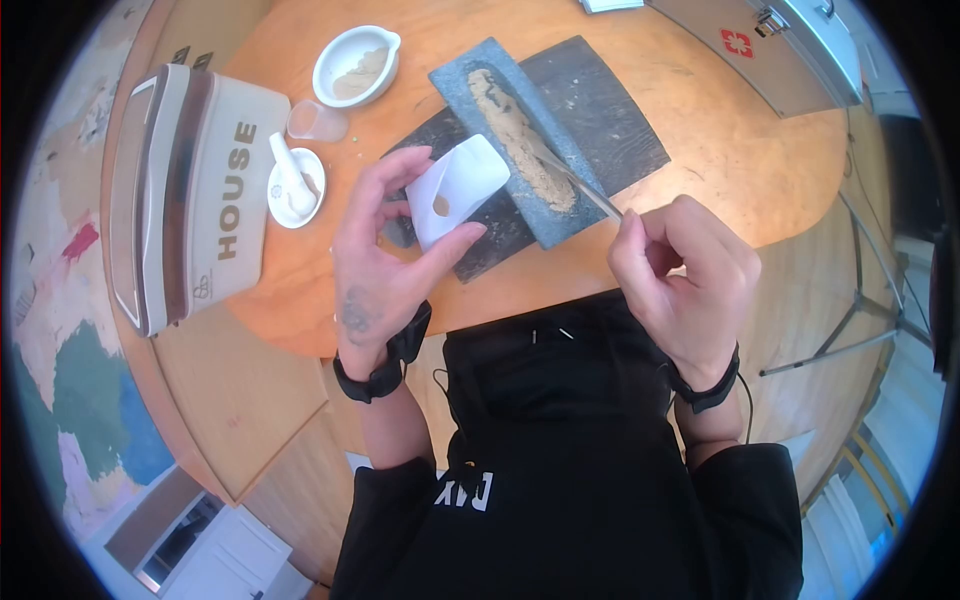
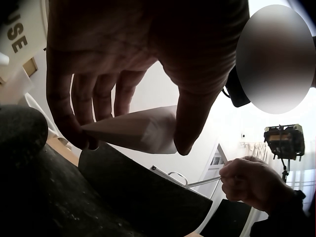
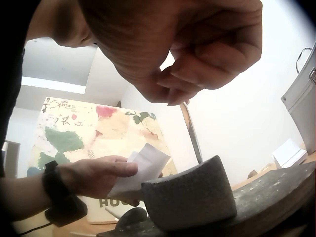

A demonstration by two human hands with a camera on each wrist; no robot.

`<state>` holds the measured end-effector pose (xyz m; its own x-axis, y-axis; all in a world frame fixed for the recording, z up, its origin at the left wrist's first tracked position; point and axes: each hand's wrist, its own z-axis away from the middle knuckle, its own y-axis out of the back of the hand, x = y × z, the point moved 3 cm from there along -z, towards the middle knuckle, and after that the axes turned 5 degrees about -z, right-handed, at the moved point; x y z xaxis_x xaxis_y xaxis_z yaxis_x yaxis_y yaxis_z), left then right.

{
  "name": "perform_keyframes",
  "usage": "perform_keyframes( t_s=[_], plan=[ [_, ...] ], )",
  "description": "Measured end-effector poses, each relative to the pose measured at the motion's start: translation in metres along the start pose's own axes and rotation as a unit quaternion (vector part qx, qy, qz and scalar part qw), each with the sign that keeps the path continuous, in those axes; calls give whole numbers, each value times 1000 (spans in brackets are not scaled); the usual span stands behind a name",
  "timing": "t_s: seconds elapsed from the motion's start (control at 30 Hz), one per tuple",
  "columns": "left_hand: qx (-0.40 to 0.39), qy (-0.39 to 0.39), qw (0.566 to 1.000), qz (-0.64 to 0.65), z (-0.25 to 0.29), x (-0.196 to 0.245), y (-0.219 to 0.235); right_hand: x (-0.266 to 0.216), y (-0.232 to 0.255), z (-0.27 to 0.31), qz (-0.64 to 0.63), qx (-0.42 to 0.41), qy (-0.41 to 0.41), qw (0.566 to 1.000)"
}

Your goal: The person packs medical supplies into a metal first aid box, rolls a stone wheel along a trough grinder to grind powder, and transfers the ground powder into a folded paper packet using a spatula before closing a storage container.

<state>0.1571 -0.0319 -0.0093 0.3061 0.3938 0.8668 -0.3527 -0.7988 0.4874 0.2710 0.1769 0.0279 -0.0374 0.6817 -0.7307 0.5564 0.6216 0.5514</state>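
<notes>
My left hand [image 1: 385, 260] holds a white paper packet [image 1: 470, 175] between thumb and fingers, over the near left part of a dark board [image 1: 625, 110]. A brownish spot shows on the packet's near side. On the board lies a long grey stone slab [image 1: 552, 228], its hollow spread with tan powder [image 1: 508, 125]. My right hand [image 1: 690, 275] pinches the end of a thin metal spatula [image 1: 590, 192], whose far end reaches into the powder. In the right wrist view the spatula [image 3: 191, 131] slants down behind the slab's curved end [image 3: 190, 200]. A rounded grey stone [image 2: 22, 131] sits near my left fingers.
Left of the board stand a white spouted bowl [image 1: 322, 82] holding tan powder, a clear cup [image 1: 318, 122], and a white pestle [image 1: 289, 172] on a small dish [image 1: 318, 168]. A beige box marked HOUSE [image 1: 215, 210] rises beyond them. A silver case [image 1: 750, 60] stands back right.
</notes>
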Motion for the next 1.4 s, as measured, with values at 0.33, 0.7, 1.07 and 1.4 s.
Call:
perform_keyframes(
  t_s=[0.33, 0.7, 1.07, 1.4],
  plan=[
    [-2, 12, 1000, -3, -4, -2, 1, 12, -16, -51, 65, 68, 209, 973],
    [9, 8, 1000, -3, -5, 1, 6, 27, -63, -170, -148, -245, 133, 949],
    [-7, 25, 1000, -17, 0, 5, 6, 47, -80, -155, -187, -446, 11, 875],
    [-2, 0, 1000, -14, -3, 5, -7, 99, -66, -132, -317, -314, -102, 889]
  ],
)
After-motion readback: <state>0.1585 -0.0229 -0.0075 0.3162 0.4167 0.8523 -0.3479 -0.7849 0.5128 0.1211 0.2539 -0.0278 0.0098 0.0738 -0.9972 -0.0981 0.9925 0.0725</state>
